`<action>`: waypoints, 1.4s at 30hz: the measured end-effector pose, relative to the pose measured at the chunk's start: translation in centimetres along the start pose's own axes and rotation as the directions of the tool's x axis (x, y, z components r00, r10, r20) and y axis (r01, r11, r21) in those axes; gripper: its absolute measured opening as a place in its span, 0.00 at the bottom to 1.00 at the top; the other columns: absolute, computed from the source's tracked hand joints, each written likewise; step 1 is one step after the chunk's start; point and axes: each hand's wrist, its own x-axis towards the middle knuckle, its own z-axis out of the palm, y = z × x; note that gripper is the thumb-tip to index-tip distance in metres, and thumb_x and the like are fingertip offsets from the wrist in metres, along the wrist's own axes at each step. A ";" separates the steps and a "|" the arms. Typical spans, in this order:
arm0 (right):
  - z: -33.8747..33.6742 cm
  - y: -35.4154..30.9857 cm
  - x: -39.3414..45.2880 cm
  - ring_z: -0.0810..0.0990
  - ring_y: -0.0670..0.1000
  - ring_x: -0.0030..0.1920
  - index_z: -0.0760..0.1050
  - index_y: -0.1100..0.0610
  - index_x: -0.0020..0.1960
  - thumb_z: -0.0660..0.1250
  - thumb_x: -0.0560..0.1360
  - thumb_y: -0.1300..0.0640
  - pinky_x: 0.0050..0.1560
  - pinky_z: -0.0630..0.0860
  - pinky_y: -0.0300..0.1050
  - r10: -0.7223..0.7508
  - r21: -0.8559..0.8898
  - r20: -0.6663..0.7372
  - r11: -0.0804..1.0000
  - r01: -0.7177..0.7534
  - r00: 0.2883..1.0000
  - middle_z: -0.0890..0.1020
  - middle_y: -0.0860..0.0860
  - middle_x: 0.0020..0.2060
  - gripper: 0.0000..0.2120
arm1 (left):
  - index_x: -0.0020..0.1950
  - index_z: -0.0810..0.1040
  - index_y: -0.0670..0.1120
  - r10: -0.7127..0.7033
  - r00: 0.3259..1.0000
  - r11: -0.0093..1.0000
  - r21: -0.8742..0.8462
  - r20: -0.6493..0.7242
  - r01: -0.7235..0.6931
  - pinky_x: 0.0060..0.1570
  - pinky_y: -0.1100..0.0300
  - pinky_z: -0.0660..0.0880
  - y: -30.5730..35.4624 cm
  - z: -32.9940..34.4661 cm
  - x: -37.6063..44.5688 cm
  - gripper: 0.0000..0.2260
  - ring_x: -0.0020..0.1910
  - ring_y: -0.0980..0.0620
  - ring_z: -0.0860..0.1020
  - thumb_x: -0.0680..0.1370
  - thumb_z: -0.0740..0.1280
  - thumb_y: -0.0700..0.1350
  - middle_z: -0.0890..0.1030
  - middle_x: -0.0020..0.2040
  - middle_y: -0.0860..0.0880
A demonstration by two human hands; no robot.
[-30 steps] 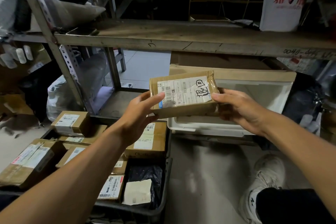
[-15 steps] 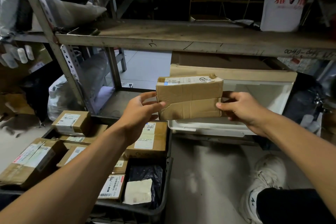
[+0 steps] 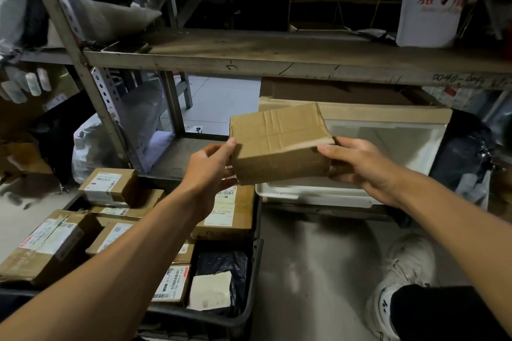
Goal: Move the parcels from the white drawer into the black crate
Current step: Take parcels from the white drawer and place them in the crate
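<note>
A brown taped cardboard parcel (image 3: 279,144) is held in the air between my two hands, its plain underside facing me. My left hand (image 3: 207,166) grips its left end with thumb on top and fingers under. My right hand (image 3: 360,163) grips its right end. Behind the parcel stands the white drawer (image 3: 318,194), pulled out under the shelf; its visible inside looks bare. The black crate (image 3: 249,279) sits on the floor at lower left with several labelled parcels in it.
A wooden shelf board (image 3: 277,55) runs across above the drawer, on a perforated metal rack post (image 3: 91,83). A cardboard sheet (image 3: 388,113) lies on the drawer's far edge. My white shoe (image 3: 407,271) stands on the grey floor at lower right.
The parcel has been rotated in my hands: its labelled face turned up and away, and its plain brown underside now faces me. Both hands keep their hold at the ends.
</note>
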 end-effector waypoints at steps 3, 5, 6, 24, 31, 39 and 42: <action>-0.1 0.1 0.1 0.80 0.48 0.60 0.79 0.48 0.59 0.76 0.69 0.54 0.61 0.78 0.51 0.016 -0.060 0.018 0.998 -0.014 1.000 0.84 0.47 0.56 0.19 | 0.66 0.74 0.47 -0.023 1.000 1.000 -0.011 0.018 0.023 0.52 0.51 0.81 0.1 0.0 0.0 0.20 0.56 0.44 0.82 0.81 0.63 0.58 0.80 0.62 0.43; -0.2 0.3 0.3 0.81 0.49 0.58 0.78 0.49 0.59 0.75 0.73 0.59 0.59 0.79 0.51 0.021 -0.083 -0.014 0.996 -0.022 1.000 0.84 0.48 0.55 0.16 | 0.72 0.71 0.48 -0.030 0.999 1.000 0.003 0.042 0.030 0.49 0.53 0.80 0.1 0.0 0.0 0.26 0.55 0.46 0.81 0.80 0.61 0.62 0.79 0.64 0.44; -0.1 0.3 0.4 0.82 0.50 0.56 0.79 0.51 0.59 0.74 0.74 0.60 0.59 0.79 0.51 0.019 -0.080 -0.040 0.997 -0.022 0.999 0.85 0.49 0.54 0.15 | 0.73 0.70 0.48 -0.028 0.998 1.000 0.013 0.057 0.027 0.46 0.55 0.80 0.1 0.0 0.1 0.28 0.55 0.46 0.81 0.79 0.60 0.64 0.79 0.63 0.45; 0.9 0.4 0.3 0.81 0.50 0.55 0.81 0.52 0.56 0.77 0.62 0.37 0.60 0.76 0.50 -0.036 -0.024 0.008 0.999 0.036 0.999 0.87 0.43 0.44 0.28 | 0.71 0.63 0.57 0.003 0.981 1.000 0.006 0.192 -0.004 0.65 0.41 0.73 -0.1 -0.7 0.6 0.28 0.59 0.40 0.81 0.76 0.72 0.57 0.78 0.65 0.45; 1.0 0.1 0.5 0.83 0.55 0.59 0.78 0.56 0.63 0.74 0.60 0.33 0.66 0.76 0.57 -0.029 0.080 -0.009 0.996 0.029 1.000 0.86 0.53 0.55 0.39 | 0.73 0.65 0.54 -0.056 0.974 0.998 0.048 0.220 0.047 0.68 0.37 0.68 -0.6 -0.5 -0.1 0.34 0.64 0.40 0.75 0.71 0.69 0.64 0.73 0.68 0.45; 1.4 -0.2 0.5 0.85 0.55 0.55 0.77 0.49 0.65 0.67 0.67 0.29 0.61 0.79 0.57 0.063 0.127 0.040 0.990 -0.068 0.997 0.86 0.55 0.55 0.34 | 0.75 0.63 0.57 -0.054 0.958 0.998 -0.008 0.283 0.059 0.57 0.47 0.75 -0.2 -0.3 -0.4 0.39 0.66 0.42 0.73 0.68 0.69 0.68 0.68 0.71 0.47; 1.4 0.1 0.6 0.85 0.57 0.56 0.80 0.48 0.62 0.62 0.72 0.28 0.60 0.79 0.58 0.107 0.105 0.022 0.988 -0.109 0.994 0.86 0.56 0.53 0.30 | 0.73 0.63 0.58 -0.063 0.960 0.998 0.000 0.275 0.065 0.61 0.45 0.73 -0.2 -0.1 -0.3 0.34 0.65 0.44 0.73 0.71 0.69 0.68 0.67 0.70 0.47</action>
